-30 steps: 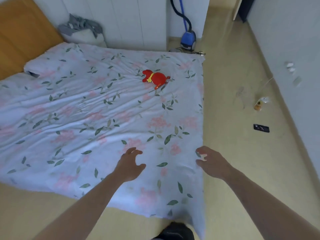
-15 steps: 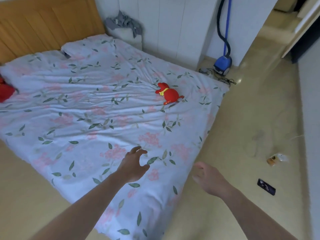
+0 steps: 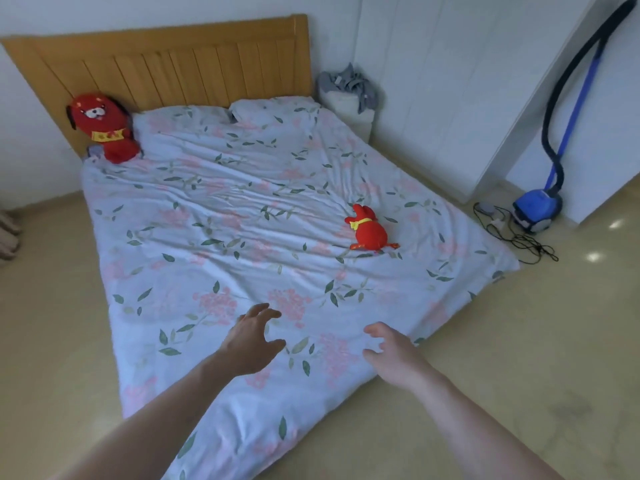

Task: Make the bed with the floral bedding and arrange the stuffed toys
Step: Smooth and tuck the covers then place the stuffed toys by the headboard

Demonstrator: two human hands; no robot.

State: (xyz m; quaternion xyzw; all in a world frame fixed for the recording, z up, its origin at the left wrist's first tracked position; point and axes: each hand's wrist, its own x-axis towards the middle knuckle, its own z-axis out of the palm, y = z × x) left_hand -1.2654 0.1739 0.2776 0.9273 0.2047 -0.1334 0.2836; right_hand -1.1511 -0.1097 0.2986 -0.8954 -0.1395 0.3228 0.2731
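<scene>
Against the wooden headboard (image 3: 166,69) at the far left, the big red toy (image 3: 104,128) is propped upright, apparently already arranged, while the floral cover (image 3: 225,216) is spread flat but wrinkled over the bed. Further right, the small red toy (image 3: 369,232) is left lying on its side near the far edge, seemingly not yet placed. Over the near corner, the left hand (image 3: 251,341) and right hand (image 3: 393,349) are held with fingers loosely spread, nothing grasped; contact with the cover cannot be told.
</scene>
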